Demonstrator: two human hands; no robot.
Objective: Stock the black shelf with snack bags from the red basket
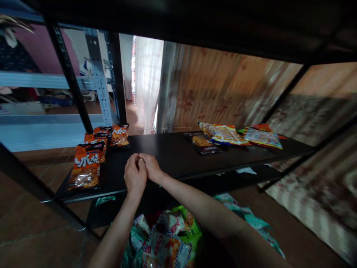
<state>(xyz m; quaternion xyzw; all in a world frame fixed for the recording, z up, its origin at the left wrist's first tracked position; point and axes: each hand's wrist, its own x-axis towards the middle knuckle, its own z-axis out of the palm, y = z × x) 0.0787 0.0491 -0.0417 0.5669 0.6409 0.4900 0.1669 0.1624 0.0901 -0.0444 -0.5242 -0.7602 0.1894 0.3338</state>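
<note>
My left hand (135, 176) and my right hand (151, 166) rest together on the front part of a black shelf (173, 156). Their curled fingertips meet, and whether anything sits between them is hidden. Orange snack packets (87, 166) lie in a row to the left of my hands, the nearest one about a hand's width away. More orange packets (119, 134) lie further back on the left. At the shelf's right end lie a dark packet (205, 143) and several colourful packets (225, 134).
Below my arms is a heap of mixed snack packets (164, 238) in green and white wrappers. Black shelf posts (69, 74) stand at the left, with a pale blue rack (41, 80) behind. A rusty corrugated wall (223, 89) backs the shelf. A shelf board (195, 22) hangs overhead.
</note>
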